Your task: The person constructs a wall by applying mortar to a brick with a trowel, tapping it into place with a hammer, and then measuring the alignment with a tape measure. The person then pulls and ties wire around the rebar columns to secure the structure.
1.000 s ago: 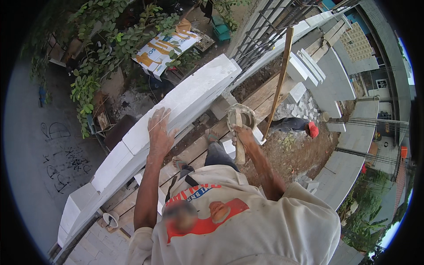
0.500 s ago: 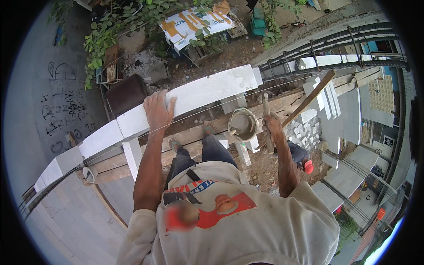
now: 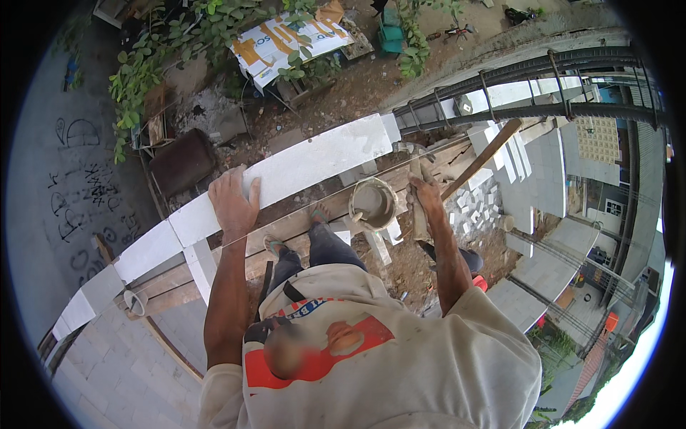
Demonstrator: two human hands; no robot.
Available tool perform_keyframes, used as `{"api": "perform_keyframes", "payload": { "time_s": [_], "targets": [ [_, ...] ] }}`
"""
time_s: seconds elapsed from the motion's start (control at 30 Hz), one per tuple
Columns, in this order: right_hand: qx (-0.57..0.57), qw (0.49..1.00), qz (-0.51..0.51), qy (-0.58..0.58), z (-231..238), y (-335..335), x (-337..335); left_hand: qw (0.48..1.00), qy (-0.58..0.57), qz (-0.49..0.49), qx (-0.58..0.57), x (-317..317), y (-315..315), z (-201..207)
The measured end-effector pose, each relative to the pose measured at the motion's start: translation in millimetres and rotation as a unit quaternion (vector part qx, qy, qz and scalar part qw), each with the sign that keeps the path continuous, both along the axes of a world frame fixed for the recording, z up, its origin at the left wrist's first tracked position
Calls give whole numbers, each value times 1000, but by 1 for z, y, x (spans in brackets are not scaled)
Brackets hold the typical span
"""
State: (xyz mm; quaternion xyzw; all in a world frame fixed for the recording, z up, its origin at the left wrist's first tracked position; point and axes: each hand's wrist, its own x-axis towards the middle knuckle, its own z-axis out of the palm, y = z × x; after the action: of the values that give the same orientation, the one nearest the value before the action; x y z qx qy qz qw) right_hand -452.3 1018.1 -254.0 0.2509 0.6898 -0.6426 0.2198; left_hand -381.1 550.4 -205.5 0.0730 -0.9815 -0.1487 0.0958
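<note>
My left hand (image 3: 234, 204) rests with fingers spread over the top of a long white block (image 3: 307, 161), part of a curved-looking row of blocks. My right hand (image 3: 426, 196) is wrapped round the handle of what looks like a hammer (image 3: 416, 168), its head pointing away from me. Between my hands, on the planks, stands a round bucket (image 3: 352, 207) of grey mortar with a tool handle sticking out of it. A thin string line runs along the near side of the block row and passes by my left wrist.
Wooden planks (image 3: 286, 239) lie under my feet. A slanting timber (image 3: 486, 154) rises beyond my right hand, near steel rebar (image 3: 514, 114). Broken white blocks (image 3: 475, 204) lie below right, where another person (image 3: 470, 259) is partly visible. A small pail (image 3: 134, 302) sits at left.
The view has shifted, so most things appear further left. My left hand stays on the block and my right hand keeps the hammer. The person below is now more hidden behind my right arm.
</note>
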Motion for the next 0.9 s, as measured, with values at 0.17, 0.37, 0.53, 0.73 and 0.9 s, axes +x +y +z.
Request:
{"api": "perform_keyframes", "payload": {
  "time_s": [0.17, 0.37, 0.53, 0.73, 0.9],
  "targets": [
    [-55, 995, -71, -42, -13, -5, -17, 1000, -9, -7, 7, -1, -2, 0],
    [-15, 999, 32, -25, 4, -20, -24, 1000, -1, -5, 7, 6, -8, -2],
    [13, 998, 59, -33, -37, -28, -14, 1000, -12, 5, 8, 2, -6, 3],
    [-10, 998, 5, -65, -14, -27, -15, 1000, 14, 13, 20, 3, -5, 0],
    [-6, 997, 71, -41, 17, -22, -18, 999, 12, 16, 37, 13, -9, -2]
  ]
}}
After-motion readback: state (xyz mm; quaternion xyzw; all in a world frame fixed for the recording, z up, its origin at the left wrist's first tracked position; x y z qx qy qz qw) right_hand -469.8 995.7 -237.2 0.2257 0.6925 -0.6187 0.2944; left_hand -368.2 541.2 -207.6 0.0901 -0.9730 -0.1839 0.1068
